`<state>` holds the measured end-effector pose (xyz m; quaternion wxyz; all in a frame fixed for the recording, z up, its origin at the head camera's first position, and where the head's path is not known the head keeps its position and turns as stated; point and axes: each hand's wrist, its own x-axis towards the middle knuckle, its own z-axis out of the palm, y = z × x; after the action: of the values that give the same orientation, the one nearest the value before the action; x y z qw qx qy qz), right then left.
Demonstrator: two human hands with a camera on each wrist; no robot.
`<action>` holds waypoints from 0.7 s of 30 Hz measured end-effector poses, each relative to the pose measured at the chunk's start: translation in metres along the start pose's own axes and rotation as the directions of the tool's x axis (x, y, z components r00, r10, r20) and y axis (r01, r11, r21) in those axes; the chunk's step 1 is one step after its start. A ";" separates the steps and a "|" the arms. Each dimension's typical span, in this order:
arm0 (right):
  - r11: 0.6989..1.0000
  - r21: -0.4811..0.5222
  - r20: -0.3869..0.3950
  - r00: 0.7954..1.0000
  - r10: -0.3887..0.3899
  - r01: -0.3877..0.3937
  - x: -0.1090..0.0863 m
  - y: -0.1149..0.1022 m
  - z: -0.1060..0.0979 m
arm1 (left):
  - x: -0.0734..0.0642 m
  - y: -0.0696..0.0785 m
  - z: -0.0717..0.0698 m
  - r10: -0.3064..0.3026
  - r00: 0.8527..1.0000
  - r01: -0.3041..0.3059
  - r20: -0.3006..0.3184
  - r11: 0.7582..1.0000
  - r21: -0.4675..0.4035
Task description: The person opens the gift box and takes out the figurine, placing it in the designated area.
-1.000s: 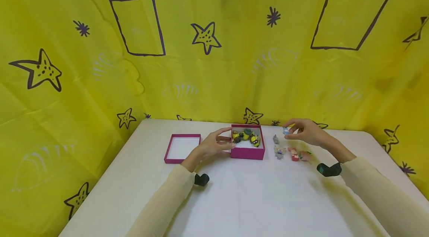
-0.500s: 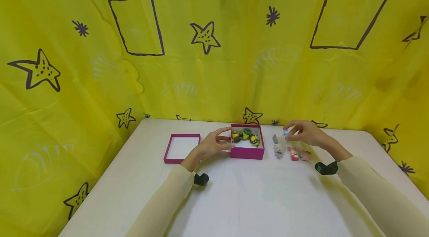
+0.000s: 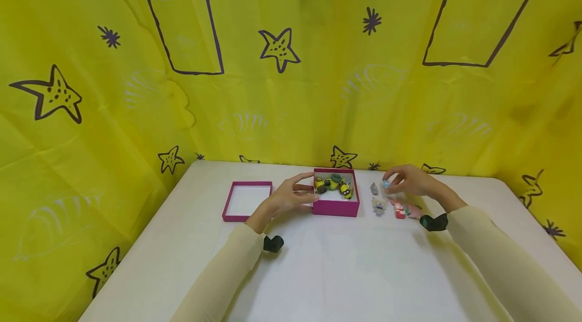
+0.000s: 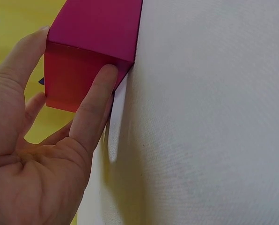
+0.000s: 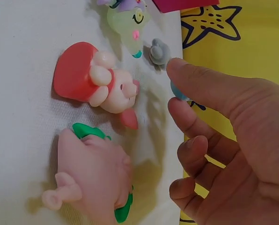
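Observation:
My right hand (image 3: 411, 180) pinches a small blue figurine (image 3: 386, 184) between thumb and index finger, low at the far side of the table. Most of the blue figurine is hidden by the fingertips in the right wrist view. Beside it lies a small grey figurine (image 5: 159, 51). Nearer are a pink pig figurine with a red body (image 5: 76, 72), a pink figurine with green parts (image 5: 95, 171) and a pale green and purple one (image 5: 125, 26). My left hand (image 3: 286, 195) rests its fairly straight fingers against the left end of a magenta box (image 4: 92, 28).
Several yellow minion figurines (image 3: 345, 190) lie inside the open box. Its lid (image 3: 247, 219), white inside, lies on the white table (image 3: 327, 266) at the left. A yellow patterned curtain (image 3: 313, 109) hangs behind the table.
My right hand has come down a little toward the table and slightly nearer with the blue figurine. The left hand and the box have stayed in place.

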<state>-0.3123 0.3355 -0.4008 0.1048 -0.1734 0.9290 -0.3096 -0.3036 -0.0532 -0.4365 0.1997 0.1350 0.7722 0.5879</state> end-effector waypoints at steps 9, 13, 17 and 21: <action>0.999 0.012 0.038 0.998 0.051 -0.052 0.007 0.003 0.004 | 0.002 0.000 0.000 -0.016 1.000 0.016 -0.006 1.000 0.004; 0.999 0.020 0.041 0.998 0.049 -0.050 0.007 0.006 0.005 | 0.002 -0.001 0.000 -0.010 1.000 0.010 0.003 1.000 -0.006; 0.999 0.032 0.044 0.998 0.038 -0.039 0.007 0.008 0.007 | 0.002 -0.001 0.000 -0.007 1.000 0.007 0.004 1.000 -0.014; 0.999 0.029 0.053 0.998 0.040 -0.042 0.009 0.010 0.009 | 0.001 0.000 0.000 -0.009 1.000 0.009 0.002 1.000 -0.009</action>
<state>-0.3200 0.3347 -0.4142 0.1379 -0.1607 0.9246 -0.3167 -0.3046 -0.0528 -0.4370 0.2038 0.1312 0.7699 0.5904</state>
